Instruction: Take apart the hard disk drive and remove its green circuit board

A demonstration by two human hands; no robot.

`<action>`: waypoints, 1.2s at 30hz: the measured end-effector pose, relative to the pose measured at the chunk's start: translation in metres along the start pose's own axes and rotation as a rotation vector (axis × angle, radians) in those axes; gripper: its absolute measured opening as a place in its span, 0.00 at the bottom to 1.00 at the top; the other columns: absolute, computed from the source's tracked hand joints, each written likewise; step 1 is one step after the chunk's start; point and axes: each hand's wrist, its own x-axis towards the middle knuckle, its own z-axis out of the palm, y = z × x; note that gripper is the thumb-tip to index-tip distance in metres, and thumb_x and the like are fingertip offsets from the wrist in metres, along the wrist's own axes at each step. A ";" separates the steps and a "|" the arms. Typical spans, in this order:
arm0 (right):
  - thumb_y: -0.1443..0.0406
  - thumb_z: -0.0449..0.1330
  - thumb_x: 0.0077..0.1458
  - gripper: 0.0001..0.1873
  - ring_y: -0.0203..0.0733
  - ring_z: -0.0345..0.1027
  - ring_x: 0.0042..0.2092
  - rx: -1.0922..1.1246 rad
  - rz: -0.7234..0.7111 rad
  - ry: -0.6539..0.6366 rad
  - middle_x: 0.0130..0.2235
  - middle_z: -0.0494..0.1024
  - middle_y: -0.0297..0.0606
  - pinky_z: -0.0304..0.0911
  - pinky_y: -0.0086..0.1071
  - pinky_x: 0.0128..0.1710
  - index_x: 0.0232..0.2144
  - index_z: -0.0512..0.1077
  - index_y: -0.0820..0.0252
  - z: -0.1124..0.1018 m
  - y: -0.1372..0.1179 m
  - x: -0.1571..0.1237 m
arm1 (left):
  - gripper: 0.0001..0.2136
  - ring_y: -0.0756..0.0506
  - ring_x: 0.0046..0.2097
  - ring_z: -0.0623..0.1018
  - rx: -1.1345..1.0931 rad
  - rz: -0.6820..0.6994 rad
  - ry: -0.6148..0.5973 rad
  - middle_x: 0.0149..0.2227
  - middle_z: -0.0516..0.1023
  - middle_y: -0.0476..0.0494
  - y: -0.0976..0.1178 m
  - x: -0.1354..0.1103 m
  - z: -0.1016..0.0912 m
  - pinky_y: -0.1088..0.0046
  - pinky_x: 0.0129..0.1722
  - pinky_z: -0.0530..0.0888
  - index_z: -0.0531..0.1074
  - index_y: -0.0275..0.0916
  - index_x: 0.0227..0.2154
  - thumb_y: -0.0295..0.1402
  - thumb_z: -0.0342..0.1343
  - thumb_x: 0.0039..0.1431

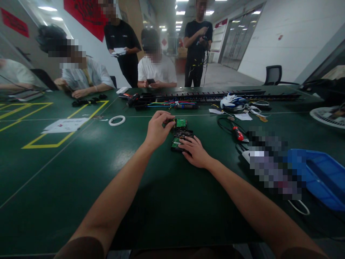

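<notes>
An opened black electronic device lies in front of me, with a green circuit board (181, 123) in its far part and a black housing (176, 145) holding more green board in its near part. Thumb and fingertips of my left hand (159, 129) are pinched together at the left edge of the far board. What sits between those fingertips is too small to make out. My right hand (197, 153) lies over the near housing, its fingers spread and resting on the right side, hiding part of it.
A red screwdriver (237, 133), a blue tray (320, 176) and cables lie to the right. White-blue gloves (232, 101) and bundled wires (169, 104) line the far side. A white tape ring (116, 120) and paper sheet (64, 125) lie left. Several people are across the table.
</notes>
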 end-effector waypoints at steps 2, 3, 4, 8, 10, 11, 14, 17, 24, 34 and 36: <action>0.64 0.57 0.65 0.22 0.55 0.52 0.72 0.001 0.000 -0.003 0.69 0.66 0.37 0.37 0.66 0.71 0.61 0.71 0.48 0.000 0.000 0.000 | 0.09 0.46 0.47 0.79 -0.028 -0.005 0.000 0.49 0.77 0.43 -0.003 0.000 0.000 0.64 0.46 0.82 0.79 0.42 0.43 0.25 0.62 0.61; 0.65 0.57 0.65 0.23 0.55 0.51 0.72 0.002 0.001 -0.002 0.69 0.66 0.38 0.37 0.66 0.71 0.61 0.71 0.48 0.000 0.000 0.000 | 0.09 0.46 0.47 0.80 -0.041 -0.007 0.001 0.49 0.77 0.43 -0.004 0.000 0.000 0.64 0.47 0.82 0.78 0.41 0.44 0.25 0.62 0.61; 0.65 0.57 0.65 0.23 0.55 0.51 0.72 0.003 0.001 -0.001 0.69 0.66 0.38 0.37 0.66 0.71 0.61 0.71 0.48 0.000 0.000 0.000 | 0.09 0.46 0.47 0.80 -0.051 -0.011 0.001 0.49 0.77 0.42 -0.004 0.000 0.001 0.64 0.47 0.83 0.78 0.41 0.44 0.26 0.62 0.61; 0.64 0.57 0.65 0.23 0.56 0.51 0.72 0.007 0.004 -0.008 0.68 0.67 0.38 0.37 0.66 0.71 0.61 0.71 0.47 0.000 0.000 0.000 | 0.09 0.45 0.49 0.81 -0.064 -0.040 0.029 0.50 0.77 0.42 -0.004 -0.005 0.008 0.63 0.49 0.83 0.76 0.40 0.44 0.30 0.64 0.61; 0.64 0.57 0.65 0.23 0.56 0.51 0.72 0.005 0.005 -0.011 0.68 0.67 0.38 0.37 0.66 0.71 0.61 0.71 0.47 0.000 0.000 0.000 | 0.11 0.44 0.51 0.81 -0.062 -0.055 0.050 0.50 0.77 0.41 -0.003 -0.007 0.012 0.63 0.49 0.82 0.73 0.41 0.44 0.31 0.66 0.59; 0.64 0.57 0.66 0.23 0.56 0.51 0.72 0.003 0.005 -0.011 0.69 0.67 0.37 0.37 0.66 0.71 0.61 0.71 0.48 -0.001 0.000 0.000 | 0.12 0.44 0.51 0.81 -0.065 -0.065 0.059 0.50 0.77 0.41 -0.003 -0.009 0.014 0.63 0.49 0.82 0.72 0.41 0.43 0.31 0.67 0.59; 0.64 0.56 0.66 0.23 0.55 0.51 0.72 0.000 0.006 -0.010 0.69 0.67 0.37 0.37 0.65 0.71 0.61 0.71 0.48 -0.001 -0.001 0.001 | 0.15 0.44 0.49 0.83 -0.123 -0.087 0.085 0.51 0.77 0.41 -0.002 -0.013 0.022 0.64 0.48 0.82 0.67 0.41 0.43 0.32 0.67 0.59; 0.64 0.57 0.66 0.23 0.55 0.51 0.72 0.003 0.007 -0.016 0.69 0.67 0.38 0.37 0.65 0.71 0.62 0.71 0.49 -0.001 -0.001 0.001 | 0.12 0.46 0.48 0.84 -0.181 -0.087 0.117 0.51 0.77 0.41 -0.002 -0.015 0.027 0.67 0.46 0.82 0.63 0.42 0.44 0.31 0.62 0.64; 0.65 0.58 0.64 0.24 0.55 0.52 0.72 0.013 0.008 -0.009 0.69 0.67 0.38 0.37 0.66 0.70 0.61 0.71 0.47 -0.001 0.000 0.001 | 0.07 0.45 0.45 0.81 0.010 -0.086 0.043 0.44 0.79 0.43 -0.003 -0.008 0.016 0.64 0.46 0.80 0.69 0.42 0.45 0.29 0.57 0.65; 0.64 0.57 0.65 0.22 0.55 0.51 0.72 -0.003 0.008 -0.019 0.69 0.66 0.37 0.38 0.67 0.70 0.61 0.71 0.48 -0.003 -0.001 0.000 | 0.12 0.42 0.45 0.78 0.219 -0.025 0.004 0.44 0.75 0.41 0.001 0.000 -0.001 0.59 0.49 0.78 0.78 0.43 0.46 0.24 0.57 0.63; 0.64 0.57 0.65 0.22 0.55 0.51 0.72 -0.004 0.010 -0.013 0.69 0.66 0.36 0.38 0.67 0.70 0.61 0.71 0.47 -0.003 -0.001 0.000 | 0.12 0.42 0.46 0.78 0.216 -0.015 -0.002 0.45 0.76 0.41 0.002 -0.001 -0.001 0.58 0.49 0.78 0.78 0.42 0.47 0.24 0.57 0.64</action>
